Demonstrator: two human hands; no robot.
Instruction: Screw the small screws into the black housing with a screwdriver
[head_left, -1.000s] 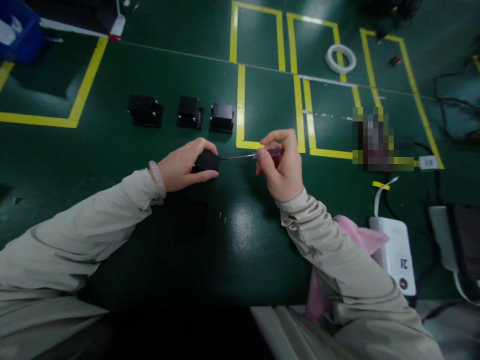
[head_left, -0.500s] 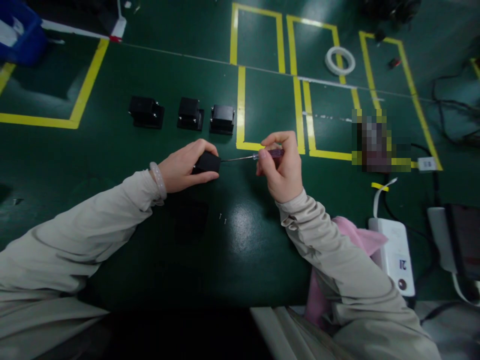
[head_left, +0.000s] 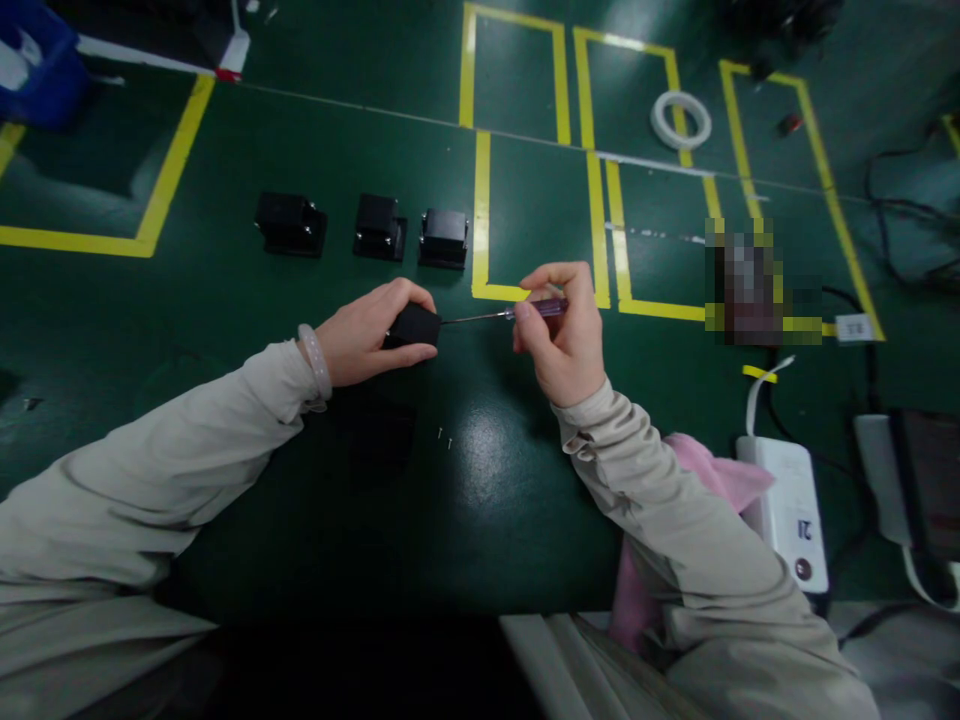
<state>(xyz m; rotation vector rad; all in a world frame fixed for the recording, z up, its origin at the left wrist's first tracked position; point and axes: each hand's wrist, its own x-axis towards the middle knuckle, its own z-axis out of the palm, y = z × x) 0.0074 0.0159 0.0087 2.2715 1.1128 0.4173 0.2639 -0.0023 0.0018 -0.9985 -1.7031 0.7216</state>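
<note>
White tape roll (head_left: 659, 122) lying flat over one side of a yellow tape outline (head_left: 585, 90) on the green tabletop (head_left: 337, 150). Blue bin (head_left: 45, 78) far left of the roll. Small reddish object (head_left: 790, 124) to its right, dark cables (head_left: 924, 206) farther right. Well nearer me than the roll: pink cloth (head_left: 716, 472), overlapping a white box (head_left: 791, 500). Dark-faced device (head_left: 931, 480) likewise nearer, rightward.

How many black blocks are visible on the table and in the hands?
4. One block is in the left hand; beyond it, the left block, middle block and right block form a row. A nearer dark shape is too dim to identify.
</note>
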